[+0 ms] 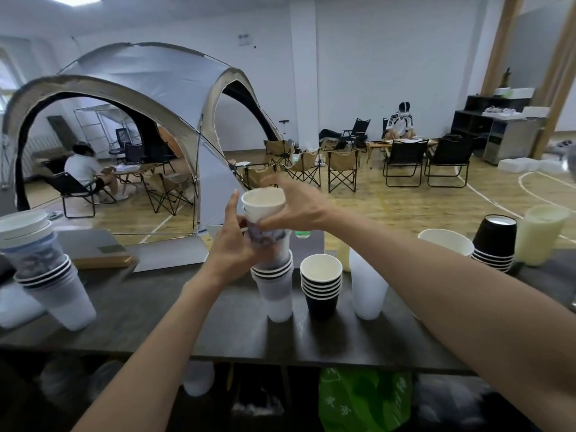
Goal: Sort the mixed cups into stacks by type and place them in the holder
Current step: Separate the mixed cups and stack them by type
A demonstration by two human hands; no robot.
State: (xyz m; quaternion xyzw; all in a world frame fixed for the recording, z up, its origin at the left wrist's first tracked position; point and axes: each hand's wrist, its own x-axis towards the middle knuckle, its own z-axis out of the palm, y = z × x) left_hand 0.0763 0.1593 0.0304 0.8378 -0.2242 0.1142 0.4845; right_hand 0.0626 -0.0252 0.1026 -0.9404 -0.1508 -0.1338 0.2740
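We had both hands up at the centre of the frame, on the tall mixed stack of frosted plastic, black-rimmed and printed paper cups [274,275] standing on the dark grey desk [156,307]. Our left hand [237,244] was wrapped around the printed cup partway up, fingers curled and pressing. Our right hand [296,210] pinched the white paper cups [263,204] at the very top, thumb on the near wall, other fingers behind.

These looked feather-light and thin-walled to us: squeeze hard and the paper would buckle, and the nested ones seemed likely to stick. Best hold, we judged, was just under the rolled rim, where the wall is stiffest, with the lower hand bracing the tower, which could easily topple.

Just right of it stood a short stack of black paper cups with white insides [321,282], then an upturned frosted plastic cup stack [367,285]. Another mixed stack [46,269] leaned at the left edge. No holder was identifiable.

Writing? The print on the cups was too blurred to read; a green bag [358,400] under the desk carried pale characters, illegible.
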